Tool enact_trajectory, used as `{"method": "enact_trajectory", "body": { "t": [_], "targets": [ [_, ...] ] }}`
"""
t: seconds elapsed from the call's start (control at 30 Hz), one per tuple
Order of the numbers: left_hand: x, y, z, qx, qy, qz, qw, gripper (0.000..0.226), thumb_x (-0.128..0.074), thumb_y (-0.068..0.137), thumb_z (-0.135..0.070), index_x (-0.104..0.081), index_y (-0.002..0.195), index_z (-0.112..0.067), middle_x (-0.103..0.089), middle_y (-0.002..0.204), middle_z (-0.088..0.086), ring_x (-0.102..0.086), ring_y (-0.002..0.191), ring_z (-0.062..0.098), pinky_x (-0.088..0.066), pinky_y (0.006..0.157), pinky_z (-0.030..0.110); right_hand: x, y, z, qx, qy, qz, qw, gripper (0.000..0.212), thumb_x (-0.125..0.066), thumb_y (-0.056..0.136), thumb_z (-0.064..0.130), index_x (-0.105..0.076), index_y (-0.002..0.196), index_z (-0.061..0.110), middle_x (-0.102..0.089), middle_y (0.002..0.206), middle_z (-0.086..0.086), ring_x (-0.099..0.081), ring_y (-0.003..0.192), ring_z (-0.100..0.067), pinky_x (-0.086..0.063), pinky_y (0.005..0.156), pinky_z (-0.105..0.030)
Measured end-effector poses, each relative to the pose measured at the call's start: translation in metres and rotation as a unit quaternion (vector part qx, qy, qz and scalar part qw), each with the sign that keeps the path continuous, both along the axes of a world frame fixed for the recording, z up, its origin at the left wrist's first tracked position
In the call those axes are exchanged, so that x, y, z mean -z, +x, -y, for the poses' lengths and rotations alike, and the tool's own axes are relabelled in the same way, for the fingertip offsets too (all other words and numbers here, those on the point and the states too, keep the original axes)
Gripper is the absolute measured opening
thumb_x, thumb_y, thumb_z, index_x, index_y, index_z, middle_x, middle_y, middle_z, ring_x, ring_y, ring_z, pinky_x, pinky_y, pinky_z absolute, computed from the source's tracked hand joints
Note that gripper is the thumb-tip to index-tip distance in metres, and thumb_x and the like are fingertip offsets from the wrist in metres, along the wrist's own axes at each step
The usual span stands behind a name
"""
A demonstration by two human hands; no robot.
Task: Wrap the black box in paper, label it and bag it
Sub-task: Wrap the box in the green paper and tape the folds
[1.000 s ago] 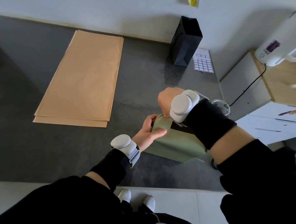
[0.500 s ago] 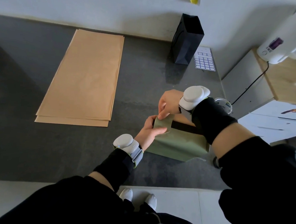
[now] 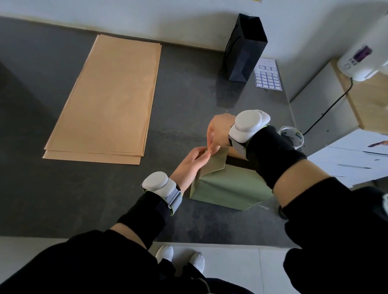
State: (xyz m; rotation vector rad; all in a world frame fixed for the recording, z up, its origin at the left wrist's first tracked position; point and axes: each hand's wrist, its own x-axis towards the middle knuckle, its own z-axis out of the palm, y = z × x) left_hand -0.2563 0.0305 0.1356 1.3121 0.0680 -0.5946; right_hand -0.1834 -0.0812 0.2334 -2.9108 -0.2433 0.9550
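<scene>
The black box (image 3: 239, 162) stands near the table's front right, mostly covered in green wrapping paper (image 3: 226, 189); a dark strip of it shows at the top. A triangular green flap (image 3: 217, 160) stands up at the box's left end. My left hand (image 3: 193, 162) presses against that end and pinches the flap's tip. My right hand (image 3: 217, 132) comes from above and pinches the same tip. A black paper bag (image 3: 246, 48) stands upright at the back. A white sheet of blue-edged labels (image 3: 268, 77) lies beside it.
A stack of brown kraft paper sheets (image 3: 110, 99) lies on the dark grey table (image 3: 186, 106) to the left. A tape roll (image 3: 292, 135) sits behind my right wrist. A white appliance (image 3: 368, 59) with a cable stands on a wooden surface at right.
The green flap at the box's left end has been lifted from lying folded down to standing upright. My right hand rose and turned so its fingertips meet my left hand's at the flap tip.
</scene>
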Motion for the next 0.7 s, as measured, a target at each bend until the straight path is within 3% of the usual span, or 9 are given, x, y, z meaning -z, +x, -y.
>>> {"method": "enact_trajectory", "body": {
  "t": [0.13, 0.3, 0.37, 0.4, 0.47, 0.5, 0.53, 0.63, 0.7],
  "targets": [
    [-0.001, 0.005, -0.001, -0.037, 0.035, 0.037, 0.998, 0.009, -0.059, 0.09, -0.007, -0.065, 0.097, -0.008, -0.065, 0.083, 0.001, -0.061, 0.068, -0.003, -0.045, 0.065, 0.009, -0.002, -0.006, 0.0, -0.019, -0.011, 0.006, 1.0, 0.011, -0.076, 0.074, 0.029, -0.071, 0.081, 0.023, -0.069, 0.089, 0.004, -0.065, 0.091, -0.018, -0.047, 0.076, -0.026],
    [0.003, 0.002, 0.002, -0.052, 0.066, 0.074, 0.994, 0.004, -0.065, 0.086, -0.016, -0.065, 0.085, -0.02, -0.065, 0.079, -0.004, -0.06, 0.07, 0.001, -0.046, 0.069, 0.015, -0.007, -0.015, 0.01, -0.034, -0.004, 0.023, 0.999, 0.022, -0.069, 0.081, 0.024, -0.069, 0.102, 0.019, -0.069, 0.105, 0.003, -0.062, 0.101, -0.019, -0.048, 0.084, -0.027],
    [0.006, 0.001, 0.004, -0.048, 0.105, 0.104, 0.988, 0.002, -0.063, 0.085, -0.025, -0.062, 0.084, -0.027, -0.062, 0.076, -0.009, -0.056, 0.069, -0.003, -0.043, 0.068, 0.012, -0.01, -0.026, 0.014, -0.035, -0.017, 0.12, 0.992, 0.034, -0.063, 0.083, 0.021, -0.06, 0.117, 0.019, -0.062, 0.115, 0.0, -0.056, 0.108, -0.023, -0.047, 0.089, -0.032],
    [0.007, -0.001, 0.006, -0.046, 0.125, 0.117, 0.984, 0.007, -0.061, 0.089, -0.024, -0.06, 0.083, -0.028, -0.059, 0.071, -0.013, -0.053, 0.064, -0.006, -0.04, 0.065, 0.011, -0.01, -0.038, 0.015, -0.042, 0.003, 0.219, 0.975, 0.032, -0.06, 0.084, 0.019, -0.06, 0.116, 0.017, -0.061, 0.112, -0.002, -0.056, 0.106, -0.026, -0.047, 0.087, -0.033],
    [0.008, -0.001, 0.006, -0.047, 0.135, 0.127, 0.982, 0.015, -0.056, 0.092, -0.016, -0.059, 0.081, -0.026, -0.053, 0.058, -0.018, -0.047, 0.054, -0.006, -0.036, 0.058, 0.011, -0.001, -0.071, 0.014, -0.065, 0.091, 0.427, 0.897, 0.019, -0.054, 0.081, 0.015, -0.068, 0.092, 0.011, -0.065, 0.088, -0.007, -0.062, 0.082, -0.03, -0.052, 0.07, -0.033],
    [0.008, -0.001, 0.005, -0.046, 0.131, 0.127, 0.982, 0.018, -0.055, 0.092, -0.012, -0.058, 0.079, -0.025, -0.053, 0.054, -0.019, -0.046, 0.052, -0.005, -0.035, 0.056, 0.012, 0.009, -0.091, 0.013, -0.07, 0.123, 0.478, 0.867, 0.02, -0.051, 0.08, 0.016, -0.069, 0.083, 0.009, -0.065, 0.078, -0.007, -0.062, 0.071, -0.03, -0.053, 0.062, -0.034],
    [0.007, -0.001, 0.005, -0.044, 0.124, 0.126, 0.983, 0.021, -0.055, 0.091, -0.009, -0.058, 0.078, -0.024, -0.054, 0.054, -0.018, -0.047, 0.052, -0.004, -0.036, 0.056, 0.012, 0.022, -0.111, 0.012, -0.064, 0.136, 0.485, 0.861, 0.024, -0.049, 0.08, 0.018, -0.07, 0.083, 0.008, -0.067, 0.078, -0.008, -0.063, 0.069, -0.03, -0.054, 0.062, -0.037],
    [0.006, 0.003, 0.004, -0.04, 0.14, 0.144, 0.979, 0.016, -0.06, 0.088, -0.015, -0.059, 0.076, -0.026, -0.061, 0.07, -0.011, -0.055, 0.062, -0.005, -0.043, 0.061, 0.009, 0.071, -0.151, 0.013, -0.046, 0.088, 0.438, 0.893, 0.044, -0.06, 0.079, 0.03, -0.065, 0.113, 0.003, -0.066, 0.114, -0.014, -0.065, 0.1, -0.03, -0.053, 0.088, -0.043],
    [0.003, 0.006, 0.006, -0.045, 0.169, 0.162, 0.971, 0.018, -0.063, 0.088, -0.016, -0.059, 0.073, -0.025, -0.061, 0.071, -0.01, -0.055, 0.061, -0.01, -0.041, 0.061, 0.006, 0.091, -0.16, 0.018, -0.054, 0.065, 0.411, 0.908, 0.059, -0.066, 0.075, 0.032, -0.056, 0.125, 0.002, -0.057, 0.129, -0.015, -0.058, 0.116, -0.029, -0.039, 0.105, -0.041]
  ]
}}
